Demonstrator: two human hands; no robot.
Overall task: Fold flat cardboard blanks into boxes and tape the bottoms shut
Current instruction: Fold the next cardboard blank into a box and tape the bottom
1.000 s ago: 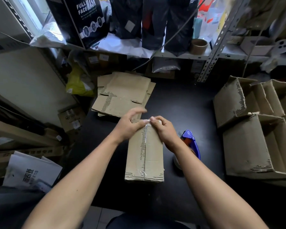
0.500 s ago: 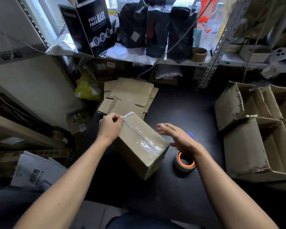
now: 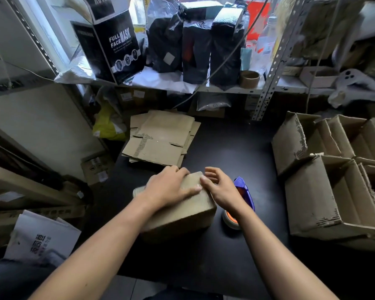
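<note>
The left hand (image 3: pixel 171 187) lies flat, fingers spread, pressing the taped box (image 3: pixel 182 210) at table (image 3: pixel 236 152) centre. The right hand (image 3: pixel 221 189), fingers loosely open, touches its three-o'clock edge. Flat blanks (image 3: pixel 160 137) lie at twelve o'clock.

Brown cardboard box (image 3: pixel 182 211) on a black table (image 3: pixel 225 152) — blue tape dispenser (image 3: pixel 244 191), orange-cored roll (image 3: pixel 231 219), lower right of centre.

Left hand (image 3: pixel 171 187) flat on box (image 3: pixel 182 211); right hand (image 3: pixel 220 188) touching its 3 o'clock edge (fingers relaxed); tape dispenser (image 3: pixel 244 191) just beyond.
</note>
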